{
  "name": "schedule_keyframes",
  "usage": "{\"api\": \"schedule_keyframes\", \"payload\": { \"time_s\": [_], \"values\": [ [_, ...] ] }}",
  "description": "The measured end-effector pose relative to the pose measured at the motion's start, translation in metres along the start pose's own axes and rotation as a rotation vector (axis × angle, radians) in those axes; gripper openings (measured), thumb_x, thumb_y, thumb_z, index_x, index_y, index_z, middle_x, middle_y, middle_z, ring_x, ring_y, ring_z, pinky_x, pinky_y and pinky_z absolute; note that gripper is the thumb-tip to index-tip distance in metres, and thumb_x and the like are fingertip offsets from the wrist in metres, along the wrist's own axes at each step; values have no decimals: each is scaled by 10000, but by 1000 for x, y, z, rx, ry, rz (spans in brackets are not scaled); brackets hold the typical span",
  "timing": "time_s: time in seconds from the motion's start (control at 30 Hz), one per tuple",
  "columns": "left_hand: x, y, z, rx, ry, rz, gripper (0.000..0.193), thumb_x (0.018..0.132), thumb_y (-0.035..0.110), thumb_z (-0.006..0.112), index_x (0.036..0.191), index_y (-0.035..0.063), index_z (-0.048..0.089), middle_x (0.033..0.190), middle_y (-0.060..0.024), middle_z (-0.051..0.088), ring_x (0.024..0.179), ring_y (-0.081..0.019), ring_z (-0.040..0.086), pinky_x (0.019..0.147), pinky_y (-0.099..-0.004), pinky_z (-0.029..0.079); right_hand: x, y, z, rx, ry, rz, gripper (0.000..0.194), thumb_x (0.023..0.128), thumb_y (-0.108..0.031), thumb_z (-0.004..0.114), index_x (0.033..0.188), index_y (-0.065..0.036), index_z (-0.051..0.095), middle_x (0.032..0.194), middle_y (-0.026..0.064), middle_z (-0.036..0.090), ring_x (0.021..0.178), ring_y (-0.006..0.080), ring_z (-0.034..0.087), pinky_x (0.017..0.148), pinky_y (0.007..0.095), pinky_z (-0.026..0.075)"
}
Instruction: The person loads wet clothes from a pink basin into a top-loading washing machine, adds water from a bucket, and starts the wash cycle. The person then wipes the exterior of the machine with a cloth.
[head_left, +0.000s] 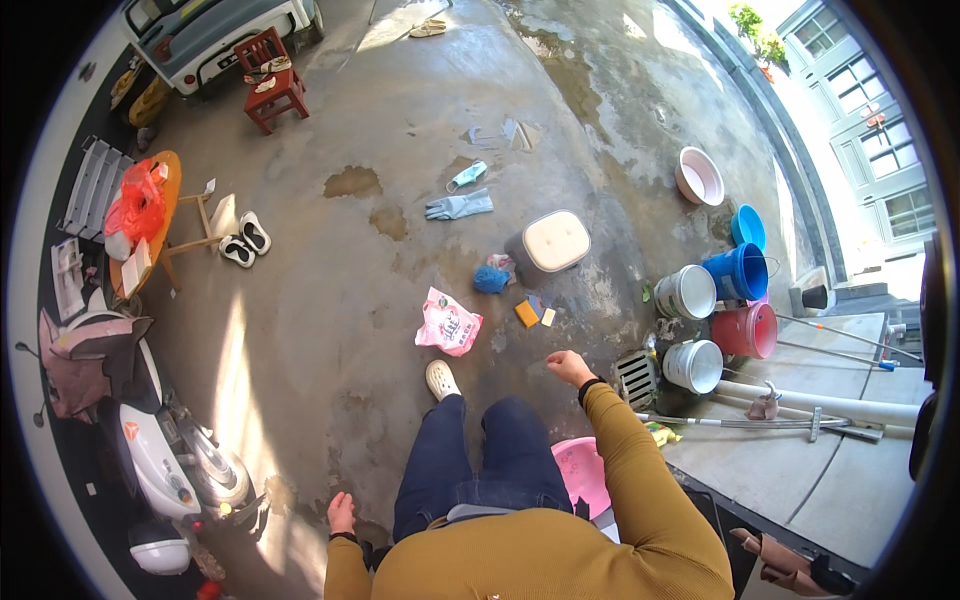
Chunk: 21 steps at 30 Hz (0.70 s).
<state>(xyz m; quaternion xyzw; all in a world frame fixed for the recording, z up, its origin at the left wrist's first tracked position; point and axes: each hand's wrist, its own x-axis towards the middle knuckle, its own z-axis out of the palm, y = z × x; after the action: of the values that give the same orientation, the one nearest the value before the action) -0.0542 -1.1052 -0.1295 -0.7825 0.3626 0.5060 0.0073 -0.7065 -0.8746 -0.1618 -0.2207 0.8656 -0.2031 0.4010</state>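
My right hand (570, 367) hangs in front of me with its fingers curled; whether they are fully closed is hard to tell. My left hand (341, 512) is low at my left side, fingers loosely bent, with nothing seen in it. On the concrete floor before me lie a pink printed bag (450, 324), a blue bundle (491, 279), an orange sponge (526, 314) and a small pale block (549, 318). Behind them stands a grey stool with a cream padded top (556, 240). A light blue rubber glove (459, 205) and a face mask (469, 175) lie farther off.
Several buckets, among them a blue bucket (739, 271), stand right beside a drain grate (636, 379). A pink basin (581, 472) is by my right leg. Scooters (154, 457), a round-topped table (171, 187) and a red chair (274, 88) stand left. Wet patches mark the floor.
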Motion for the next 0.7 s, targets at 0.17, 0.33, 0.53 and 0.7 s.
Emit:
{"api": "schedule_keyframes", "payload": {
  "time_s": [0.17,0.33,0.53,0.7],
  "values": [
    [25,11,-14,53,-5,68,432,888,160,669,1254,-45,565,1107,-65,638,956,-130,582,845,-277,480,89,21,11,103,44,103,294,807,-225,624,1028,-56,719,946,165,719,895,291,695,828,355,534],
    [-14,-28,-20,364,86,-264,395,869,253,654,1212,66,593,858,-14,630,701,-110,570,465,-256,405,224,50,46,67,23,88,284,823,-220,607,1033,-63,717,972,181,703,940,331,676,856,385,523],
    [-32,-9,35,421,140,-439,406,883,272,639,1238,82,580,964,-38,593,803,-153,546,561,-295,407,405,88,110,81,139,-15,288,844,-226,599,1072,-91,711,998,181,695,987,341,659,879,408,515],
    [-24,24,70,465,162,-508,416,896,287,627,1259,95,570,1051,-58,562,888,-189,526,641,-327,409,525,113,167,27,273,94,354,848,-222,605,1182,-120,660,1052,211,675,1005,380,637,880,458,506]
  ]
}}
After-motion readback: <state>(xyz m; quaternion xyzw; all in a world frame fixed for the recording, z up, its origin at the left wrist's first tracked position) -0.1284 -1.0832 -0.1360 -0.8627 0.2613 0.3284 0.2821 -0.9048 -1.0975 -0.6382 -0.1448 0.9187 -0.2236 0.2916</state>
